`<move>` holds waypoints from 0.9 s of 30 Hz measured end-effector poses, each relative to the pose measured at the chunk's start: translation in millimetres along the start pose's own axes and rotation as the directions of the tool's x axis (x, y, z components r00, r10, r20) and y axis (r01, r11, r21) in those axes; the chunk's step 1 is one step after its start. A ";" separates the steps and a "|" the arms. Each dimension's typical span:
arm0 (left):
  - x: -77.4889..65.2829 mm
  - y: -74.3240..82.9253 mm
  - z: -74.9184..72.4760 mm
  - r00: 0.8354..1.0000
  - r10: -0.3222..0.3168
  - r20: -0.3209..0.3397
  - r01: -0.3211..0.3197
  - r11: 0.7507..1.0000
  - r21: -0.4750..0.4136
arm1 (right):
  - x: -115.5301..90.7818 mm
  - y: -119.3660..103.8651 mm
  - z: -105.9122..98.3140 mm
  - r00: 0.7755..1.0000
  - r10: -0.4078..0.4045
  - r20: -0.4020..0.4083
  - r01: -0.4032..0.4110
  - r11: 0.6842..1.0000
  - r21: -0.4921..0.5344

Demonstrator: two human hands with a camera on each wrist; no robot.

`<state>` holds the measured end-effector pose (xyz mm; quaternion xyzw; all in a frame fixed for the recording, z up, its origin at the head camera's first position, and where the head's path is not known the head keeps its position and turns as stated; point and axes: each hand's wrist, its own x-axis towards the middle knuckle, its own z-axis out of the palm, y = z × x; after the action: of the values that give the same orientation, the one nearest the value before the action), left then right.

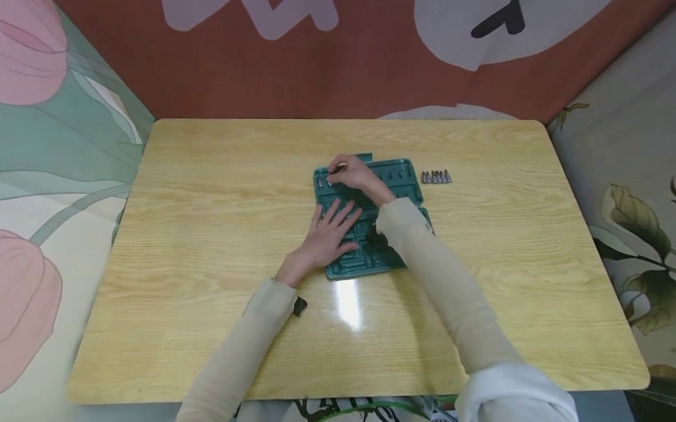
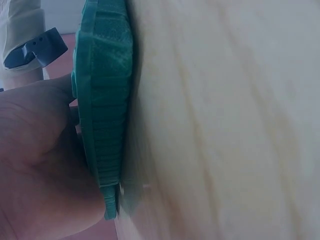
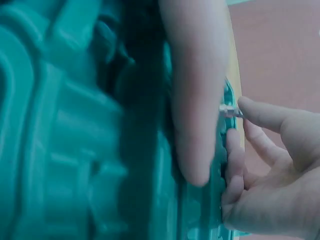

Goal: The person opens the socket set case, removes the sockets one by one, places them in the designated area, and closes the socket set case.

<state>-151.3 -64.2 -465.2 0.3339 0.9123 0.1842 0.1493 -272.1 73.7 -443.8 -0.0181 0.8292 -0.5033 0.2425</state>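
A green plastic tool case point(image 1: 368, 275) lies unfolded on the table, its moulded slots facing up. My left hand point(image 1: 329, 239) rests with spread fingers on the near half of the case; the left wrist view shows this hand point(image 2: 40, 155) beside the case's ribbed side wall point(image 2: 105, 120). Over the far left part of the case, my right hand point(image 1: 352, 172) pinches a small silver metal bit point(image 3: 227, 110) between thumb and fingertips, at the slots. Another silver bit point(image 1: 321, 182) sits in the far left corner. One straight left finger point(image 3: 197, 100) crosses the right wrist view.
Several silver metal bits point(image 1: 436, 177) stand in a row on the table, right of the case. The wooden table point(image 1: 205, 240) reaches back to a reddish-brown wall point(image 1: 366, 67). A small black device point(image 1: 300, 306) is at the left sleeve.
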 end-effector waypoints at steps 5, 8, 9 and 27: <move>0.2 0.6 0.7 1.000 -0.005 0.007 0.005 1.000 -0.009 | -1.4 -2.3 6.7 0.998 0.036 -0.053 -0.039 0.998 -0.055; -0.1 0.5 2.0 1.000 -0.005 0.009 0.005 1.000 -0.013 | -2.0 -2.1 8.5 0.998 0.053 -0.042 -0.057 0.993 -0.108; -0.1 0.3 2.4 1.000 -0.005 0.009 0.005 1.000 -0.012 | -2.1 -1.8 8.3 0.998 0.054 -0.036 -0.058 0.992 -0.112; 2.1 -4.2 4.4 1.000 0.018 -0.015 -0.019 0.998 -0.056 | -1.0 14.1 -12.8 0.999 0.020 0.025 -0.022 0.995 0.099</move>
<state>-153.4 -64.7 -471.2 0.3367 0.9046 0.2137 0.1503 -273.6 91.5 -450.5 -0.0035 0.8004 -0.5410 0.2583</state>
